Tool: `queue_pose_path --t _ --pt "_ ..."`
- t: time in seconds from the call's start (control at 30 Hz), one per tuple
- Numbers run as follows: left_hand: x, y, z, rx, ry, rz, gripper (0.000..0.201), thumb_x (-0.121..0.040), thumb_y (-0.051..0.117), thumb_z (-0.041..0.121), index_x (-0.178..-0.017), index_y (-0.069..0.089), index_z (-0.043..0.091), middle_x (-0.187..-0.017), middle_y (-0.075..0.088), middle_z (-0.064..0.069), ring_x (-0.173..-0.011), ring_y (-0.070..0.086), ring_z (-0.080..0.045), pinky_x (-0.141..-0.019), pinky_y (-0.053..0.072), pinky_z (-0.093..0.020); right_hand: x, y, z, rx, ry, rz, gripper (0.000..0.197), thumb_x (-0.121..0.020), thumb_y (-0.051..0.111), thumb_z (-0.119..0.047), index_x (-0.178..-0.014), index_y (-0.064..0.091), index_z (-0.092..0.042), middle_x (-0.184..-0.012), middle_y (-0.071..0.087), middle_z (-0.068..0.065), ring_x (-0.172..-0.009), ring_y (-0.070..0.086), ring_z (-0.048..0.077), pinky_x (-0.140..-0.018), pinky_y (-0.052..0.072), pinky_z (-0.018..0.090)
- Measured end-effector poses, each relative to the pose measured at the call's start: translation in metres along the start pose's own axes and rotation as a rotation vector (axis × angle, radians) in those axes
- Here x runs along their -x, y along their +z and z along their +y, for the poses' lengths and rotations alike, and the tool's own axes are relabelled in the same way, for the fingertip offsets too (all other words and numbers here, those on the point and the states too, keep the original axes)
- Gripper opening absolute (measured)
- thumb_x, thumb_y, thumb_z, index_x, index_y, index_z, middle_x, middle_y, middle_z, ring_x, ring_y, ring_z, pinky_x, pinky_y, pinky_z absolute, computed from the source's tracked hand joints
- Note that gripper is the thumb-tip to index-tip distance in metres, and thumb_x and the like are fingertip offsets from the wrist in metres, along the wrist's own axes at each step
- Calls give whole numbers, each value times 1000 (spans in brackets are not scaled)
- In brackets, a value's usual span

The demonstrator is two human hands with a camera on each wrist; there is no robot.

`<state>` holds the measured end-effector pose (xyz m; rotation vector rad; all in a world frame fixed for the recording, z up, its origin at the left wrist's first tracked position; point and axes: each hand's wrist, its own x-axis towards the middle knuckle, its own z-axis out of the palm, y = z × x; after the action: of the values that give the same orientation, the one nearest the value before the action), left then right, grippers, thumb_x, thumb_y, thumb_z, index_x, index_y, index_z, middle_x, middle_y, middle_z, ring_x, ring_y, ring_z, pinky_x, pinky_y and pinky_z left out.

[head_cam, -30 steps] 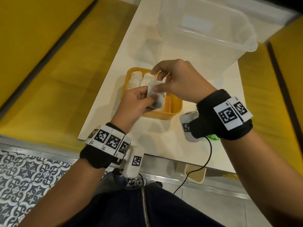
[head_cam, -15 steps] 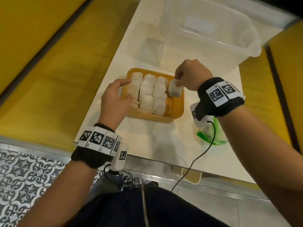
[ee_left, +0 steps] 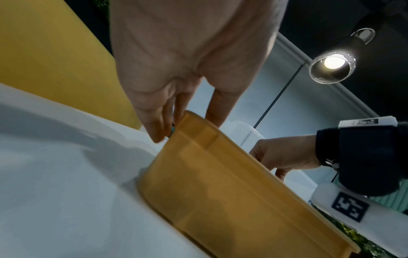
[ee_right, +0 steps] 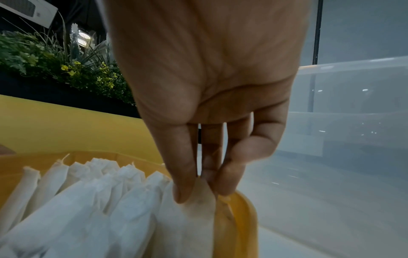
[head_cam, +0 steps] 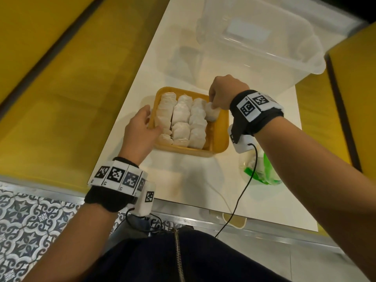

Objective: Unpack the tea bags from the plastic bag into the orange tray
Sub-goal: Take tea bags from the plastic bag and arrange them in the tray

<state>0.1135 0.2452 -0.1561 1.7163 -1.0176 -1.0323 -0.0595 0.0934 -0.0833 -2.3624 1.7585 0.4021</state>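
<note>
The orange tray (head_cam: pixel 221 135) sits mid-table with several white tea bags (head_cam: pixel 181 117) packed in three rows. My right hand (head_cam: pixel 211 107) pinches one more tea bag (head_cam: pixel 212 116) by its top and holds it down into the free strip along the tray's right wall. The right wrist view shows thumb and fingers of that hand (ee_right: pixel 198 195) closed on the tea bag (ee_right: pixel 194 218) beside the tray's rim (ee_right: pixel 245 218). My left hand (head_cam: pixel 151 124) holds the tray's left rim, thumb inside and fingers outside (ee_left: pixel 185 125). The green and clear plastic bag (head_cam: pixel 262 169) lies right of the tray, partly hidden by my right arm.
A big clear plastic bin (head_cam: pixel 264 47) stands just behind the tray. The white table (head_cam: pixel 193 190) is narrow, with yellow benches (head_cam: pixel 61 88) on both sides. A black cable (head_cam: pixel 244 190) hangs from my right wrist across the table's near part.
Both hands held the tea bag over the tray a second ago. They have parted: the right hand carried it to the tray's right side and lowered it, the left hand went to the left rim.
</note>
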Motion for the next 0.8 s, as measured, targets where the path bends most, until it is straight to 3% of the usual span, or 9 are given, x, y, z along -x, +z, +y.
queue_pose_path --t 0.1,0.2,0.33,0.47,0.6,0.73,0.8 --pt "2 1 1 7 63 -36 29 -87 55 4 -103 63 27 -102 68 -4 -97 64 -25 -89 53 -48 -1 2 -2 23 -6 -32 20 -82 71 -13 -102 69 -14 -95 66 8 -85 64 28 -81 56 41" --pt "2 -2 1 21 71 -31 43 -89 50 -1 -91 61 42 -100 70 0 -98 64 -21 -90 54 -45 1 5 -3 64 -11 -15 21 -84 66 -10 -105 66 -14 -97 64 8 -84 63 28 -79 55 39" --pt "2 -4 1 41 45 -48 43 -89 52 2 -94 61 43 -101 68 10 -102 63 -15 -92 53 -42 8 12 -5 208 -60 102 20 -87 52 -3 -104 61 -10 -89 57 8 -73 56 27 -68 50 34" --pt "4 -5 1 60 15 -43 34 -90 54 7 -107 64 34 -111 68 9 -107 61 -12 -94 51 -35 17 11 -1 230 -42 168 20 -87 50 0 -101 61 -8 -83 51 8 -69 52 28 -64 45 33" --pt "2 -12 0 102 -70 25 44 -91 58 10 -134 52 18 -125 60 -1 -115 56 -15 -101 46 -37 39 -1 22 -49 51 347 17 -88 57 -4 -100 66 -11 -92 63 8 -78 61 29 -72 53 36" --pt "8 -18 8 106 -15 101 39 -92 52 2 -126 55 18 -121 60 -2 -113 56 -15 -100 47 -39 87 -9 67 -370 126 519 5 -83 72 -17 -88 71 -17 -88 68 4 -77 64 23 -75 55 35" --pt "16 -15 16 114 49 139 35 -90 53 0 -117 60 22 -116 62 1 -108 57 -12 -99 48 -40 117 -9 91 -509 151 577 5 -81 73 -17 -80 69 -20 -78 67 2 -68 64 20 -67 53 29"
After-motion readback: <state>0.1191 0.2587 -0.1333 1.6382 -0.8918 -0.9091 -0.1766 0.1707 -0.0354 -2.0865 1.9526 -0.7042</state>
